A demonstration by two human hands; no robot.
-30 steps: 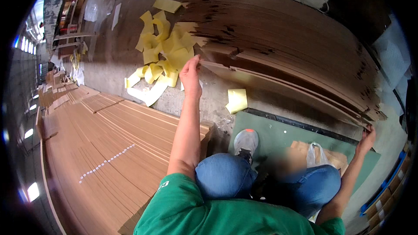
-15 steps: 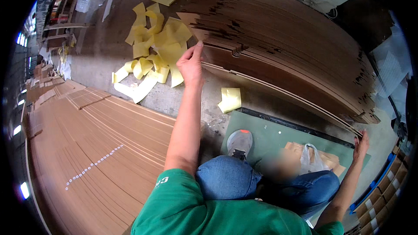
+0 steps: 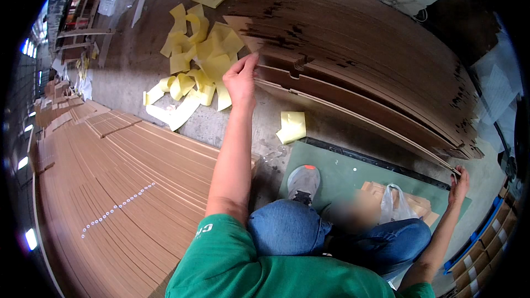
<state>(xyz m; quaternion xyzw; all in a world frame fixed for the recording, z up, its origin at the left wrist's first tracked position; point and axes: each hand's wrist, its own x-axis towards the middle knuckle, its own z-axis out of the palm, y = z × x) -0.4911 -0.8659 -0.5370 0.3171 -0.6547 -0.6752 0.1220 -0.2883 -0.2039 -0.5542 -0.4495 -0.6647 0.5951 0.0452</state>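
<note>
My left hand [image 3: 240, 80] pinches the left end of a long brown cardboard sheet [image 3: 353, 115] that stands on edge in front of me. At its far right end, my right hand [image 3: 457, 183] grips the same sheet, fingers closed round the corner. Behind it leans a stack of similar cardboard sheets [image 3: 353, 27], with dark ragged slots along their edges. The nearest sheet of that stack, with a notch [image 3: 294, 74] in its upper edge, tilts toward me, leaving a dark gap behind it. The fingertips of my left hand are partly lost against the cardboard.
Crumpled yellow paper sheets [image 3: 204, 49] lie on the floor beyond my left hand, with one yellow piece [image 3: 292, 126] nearer. A broad stack of flat cardboard [image 3: 121, 187] fills the left. A green mat [image 3: 337, 174] under my shoe carries a plastic bag [image 3: 396, 204].
The notched sheet behind the held one has tipped a little toward me, widening the gap to the stack. Both hands stay almost in place.
</note>
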